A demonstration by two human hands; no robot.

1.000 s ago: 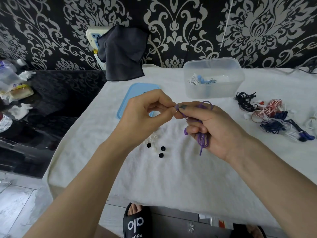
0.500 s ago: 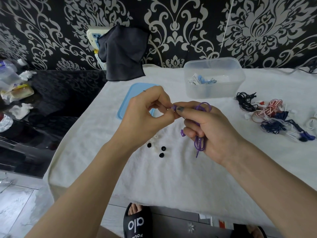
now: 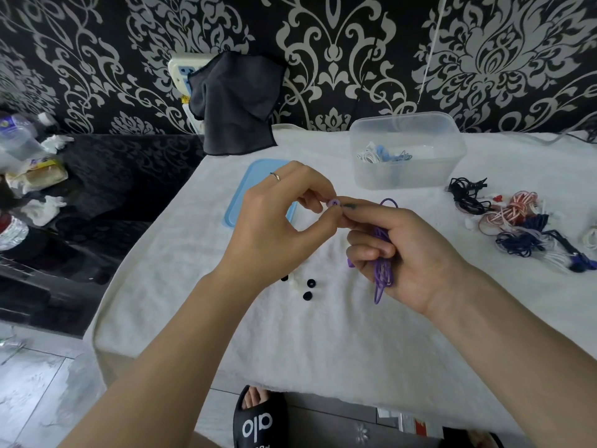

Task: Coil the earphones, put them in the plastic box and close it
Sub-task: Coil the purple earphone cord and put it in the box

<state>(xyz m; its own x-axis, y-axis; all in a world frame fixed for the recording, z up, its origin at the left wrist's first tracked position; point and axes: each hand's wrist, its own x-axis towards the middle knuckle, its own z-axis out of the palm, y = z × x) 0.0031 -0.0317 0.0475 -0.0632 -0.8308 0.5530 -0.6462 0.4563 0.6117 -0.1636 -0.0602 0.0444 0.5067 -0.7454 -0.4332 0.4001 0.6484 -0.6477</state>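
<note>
Purple earbud (image 3: 333, 203) now exposed between fingertips, coil in right hand (image 3: 407, 253) (loosely bunched)

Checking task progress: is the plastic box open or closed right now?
Open. The clear plastic box has no cover on top, and its blue lid lies flat on the white cloth to its left, partly behind the left hand.

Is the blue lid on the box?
No, the blue lid lies flat on the white cloth, left of the open plastic box.
</note>
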